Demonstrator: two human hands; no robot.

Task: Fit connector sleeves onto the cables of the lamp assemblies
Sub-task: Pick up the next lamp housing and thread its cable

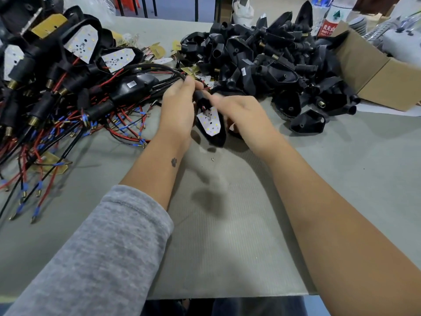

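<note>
A grey worktable (364, 179) is seen filling most of the view, with a ribbed grey mat (227, 236) laid on it at the near edge. Beyond the far edge, dark furniture legs (145, 5) are seen standing on a blue-grey floor (177, 8). Even, soft light is cast throughout.

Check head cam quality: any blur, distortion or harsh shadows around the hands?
Head view: right hand is motion-smeared at the fingertips; left hand and the lamp assembly read sharper. Wide-angle bending curves the table edges. Soft, diffuse hand shadows on the ribbed mat; no glare.
</note>
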